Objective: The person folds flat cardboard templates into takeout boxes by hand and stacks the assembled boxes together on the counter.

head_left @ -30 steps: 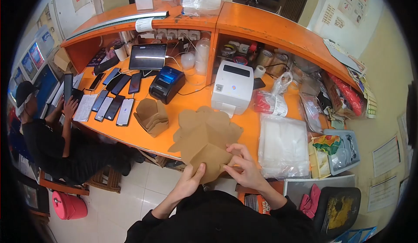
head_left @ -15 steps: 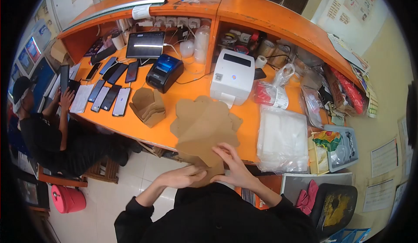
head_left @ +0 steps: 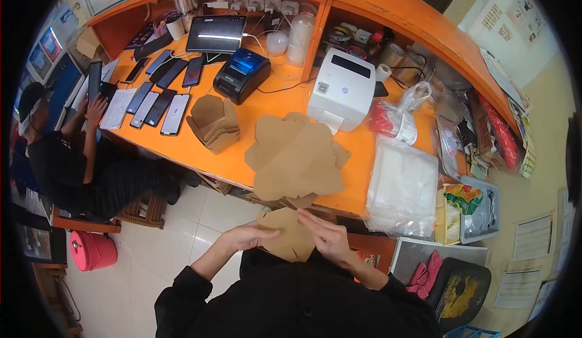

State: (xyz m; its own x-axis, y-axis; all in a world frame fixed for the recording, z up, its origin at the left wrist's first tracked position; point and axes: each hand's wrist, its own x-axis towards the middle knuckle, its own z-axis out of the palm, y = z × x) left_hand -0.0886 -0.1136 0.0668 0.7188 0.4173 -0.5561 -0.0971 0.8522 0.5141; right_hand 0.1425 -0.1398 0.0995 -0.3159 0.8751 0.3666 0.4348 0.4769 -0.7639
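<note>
A partly folded brown cardboard piece (head_left: 284,236) is between my hands, in front of my body and below the desk's front edge. My left hand (head_left: 247,236) grips its left side, thumb on top. At its upper right side, my right hand (head_left: 324,234) is closed on it with the fingers together. Just beyond, flat brown cardboard blanks with scalloped edges (head_left: 297,159) lie stacked on the orange desk (head_left: 200,153). To their left stands a nested stack of folded brown boxes (head_left: 213,123).
A white label printer (head_left: 342,86), a black printer (head_left: 241,74) and several phones (head_left: 176,114) are on the desk. Clear plastic bags (head_left: 403,180) lie at the right. Another person (head_left: 57,162) sits at the left holding a phone. A black chair (head_left: 464,292) stands lower right.
The piece in my hands has come away from the flat blanks toward my body and is more folded. The blanks now lie on the desk. The camera view has shifted.
</note>
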